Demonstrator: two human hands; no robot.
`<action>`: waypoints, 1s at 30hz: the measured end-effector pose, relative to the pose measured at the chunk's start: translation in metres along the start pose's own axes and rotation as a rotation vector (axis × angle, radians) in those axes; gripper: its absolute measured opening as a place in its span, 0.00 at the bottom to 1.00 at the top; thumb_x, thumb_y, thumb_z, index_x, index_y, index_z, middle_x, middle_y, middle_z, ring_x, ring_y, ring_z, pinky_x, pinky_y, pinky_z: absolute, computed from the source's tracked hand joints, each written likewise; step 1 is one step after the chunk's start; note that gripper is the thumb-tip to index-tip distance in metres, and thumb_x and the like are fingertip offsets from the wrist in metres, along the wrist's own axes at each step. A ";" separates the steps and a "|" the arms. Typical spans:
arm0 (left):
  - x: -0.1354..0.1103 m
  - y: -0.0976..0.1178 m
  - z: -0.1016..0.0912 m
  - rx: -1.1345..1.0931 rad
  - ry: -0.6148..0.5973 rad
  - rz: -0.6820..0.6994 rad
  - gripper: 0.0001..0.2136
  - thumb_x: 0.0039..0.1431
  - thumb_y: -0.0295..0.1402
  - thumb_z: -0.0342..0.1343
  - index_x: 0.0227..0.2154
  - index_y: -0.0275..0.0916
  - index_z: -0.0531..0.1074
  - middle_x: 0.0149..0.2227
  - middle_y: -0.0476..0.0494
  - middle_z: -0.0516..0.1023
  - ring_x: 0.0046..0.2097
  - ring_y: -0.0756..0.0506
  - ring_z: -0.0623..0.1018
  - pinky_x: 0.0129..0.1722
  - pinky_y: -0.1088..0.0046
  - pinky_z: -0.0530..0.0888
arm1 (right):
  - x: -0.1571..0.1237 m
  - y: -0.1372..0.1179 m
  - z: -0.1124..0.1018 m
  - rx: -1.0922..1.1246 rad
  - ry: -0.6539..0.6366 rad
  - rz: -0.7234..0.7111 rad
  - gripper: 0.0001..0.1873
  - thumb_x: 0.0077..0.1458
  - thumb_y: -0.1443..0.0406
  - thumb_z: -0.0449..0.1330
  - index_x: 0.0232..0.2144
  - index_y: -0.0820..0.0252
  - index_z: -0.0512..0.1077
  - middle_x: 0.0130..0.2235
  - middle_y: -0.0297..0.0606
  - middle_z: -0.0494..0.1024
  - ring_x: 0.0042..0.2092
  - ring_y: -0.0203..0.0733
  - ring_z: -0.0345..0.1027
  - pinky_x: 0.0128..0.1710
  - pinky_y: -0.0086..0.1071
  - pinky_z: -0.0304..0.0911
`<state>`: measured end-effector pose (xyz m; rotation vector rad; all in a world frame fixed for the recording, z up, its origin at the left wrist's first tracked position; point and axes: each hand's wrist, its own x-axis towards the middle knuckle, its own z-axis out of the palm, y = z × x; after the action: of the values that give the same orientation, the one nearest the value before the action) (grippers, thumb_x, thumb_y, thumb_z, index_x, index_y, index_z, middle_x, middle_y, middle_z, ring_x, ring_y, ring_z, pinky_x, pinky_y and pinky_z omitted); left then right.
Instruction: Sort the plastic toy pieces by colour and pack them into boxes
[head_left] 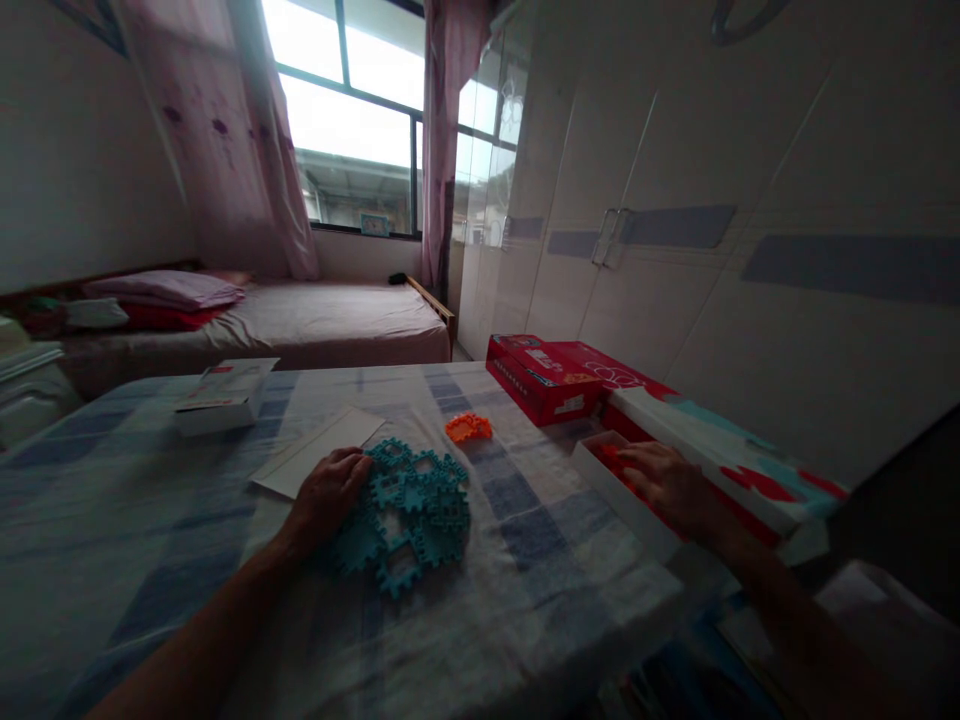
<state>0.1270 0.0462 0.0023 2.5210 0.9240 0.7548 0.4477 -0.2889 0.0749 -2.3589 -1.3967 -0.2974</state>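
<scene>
A pile of teal interlocking puzzle tiles [409, 515] lies on the checked tablecloth [525, 530] in front of me. My left hand [328, 493] rests on the pile's left edge, fingers curled over the tiles. A single orange tile [468, 428] lies a little beyond the pile. My right hand [664, 482] reaches into an open white box [615, 495] with red pieces inside, at the table's right edge; its fingers are down among the pieces and what they grip is hidden.
A red box [544, 378] and a long colourful box lid [720, 445] sit by the wardrobe on the right. A white sheet [319, 450] and a small white box [221, 397] lie on the left of the table. A bed stands behind.
</scene>
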 end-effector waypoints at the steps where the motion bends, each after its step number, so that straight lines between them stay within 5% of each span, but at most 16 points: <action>1: 0.000 0.000 0.000 0.005 0.004 0.000 0.26 0.58 0.47 0.34 0.34 0.38 0.75 0.45 0.38 0.74 0.47 0.42 0.73 0.51 0.66 0.67 | 0.004 -0.010 -0.001 0.034 0.018 -0.020 0.17 0.55 0.60 0.50 0.42 0.56 0.74 0.47 0.41 0.74 0.50 0.46 0.66 0.51 0.42 0.59; 5: 0.000 0.000 0.001 0.013 0.014 0.001 0.26 0.58 0.47 0.34 0.34 0.39 0.75 0.45 0.40 0.74 0.48 0.43 0.72 0.51 0.66 0.67 | 0.031 -0.064 0.014 0.210 -0.027 -0.084 0.17 0.55 0.62 0.51 0.46 0.57 0.71 0.47 0.40 0.75 0.48 0.43 0.68 0.51 0.38 0.59; 9: 0.000 0.001 -0.001 0.010 -0.010 0.017 0.24 0.59 0.46 0.35 0.34 0.39 0.75 0.45 0.39 0.74 0.48 0.43 0.72 0.51 0.66 0.67 | 0.076 -0.116 0.055 0.221 -0.157 -0.013 0.24 0.56 0.57 0.52 0.52 0.63 0.66 0.52 0.44 0.71 0.52 0.41 0.64 0.52 0.32 0.57; 13: -0.001 0.006 -0.004 0.015 -0.005 0.013 0.24 0.59 0.45 0.35 0.34 0.39 0.75 0.45 0.39 0.74 0.47 0.43 0.73 0.51 0.65 0.67 | 0.118 -0.149 0.095 0.111 -0.184 0.144 0.33 0.52 0.45 0.50 0.51 0.63 0.65 0.53 0.50 0.68 0.55 0.52 0.59 0.52 0.43 0.54; 20: -0.003 0.012 -0.008 0.006 -0.016 -0.006 0.24 0.59 0.45 0.35 0.35 0.38 0.75 0.45 0.39 0.74 0.48 0.42 0.72 0.51 0.65 0.67 | 0.139 -0.163 0.131 0.080 -0.193 0.228 0.27 0.48 0.47 0.56 0.43 0.59 0.69 0.51 0.50 0.67 0.55 0.58 0.55 0.51 0.53 0.50; 26: -0.003 0.011 -0.006 -0.005 0.002 0.008 0.23 0.59 0.44 0.36 0.34 0.38 0.75 0.45 0.39 0.74 0.48 0.42 0.72 0.51 0.64 0.67 | 0.136 -0.167 0.138 0.204 -0.089 0.153 0.21 0.50 0.64 0.55 0.47 0.65 0.64 0.52 0.51 0.64 0.48 0.46 0.63 0.47 0.36 0.59; 30: -0.002 0.007 -0.005 -0.005 -0.004 0.020 0.24 0.59 0.45 0.35 0.34 0.39 0.75 0.44 0.39 0.74 0.48 0.43 0.72 0.51 0.64 0.67 | 0.128 -0.171 0.122 0.303 -0.022 0.106 0.18 0.50 0.70 0.53 0.45 0.63 0.65 0.47 0.45 0.69 0.48 0.40 0.64 0.48 0.31 0.59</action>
<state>0.1265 0.0402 0.0091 2.5304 0.8953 0.7569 0.3585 -0.0615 0.0480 -2.1801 -1.2235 -0.0269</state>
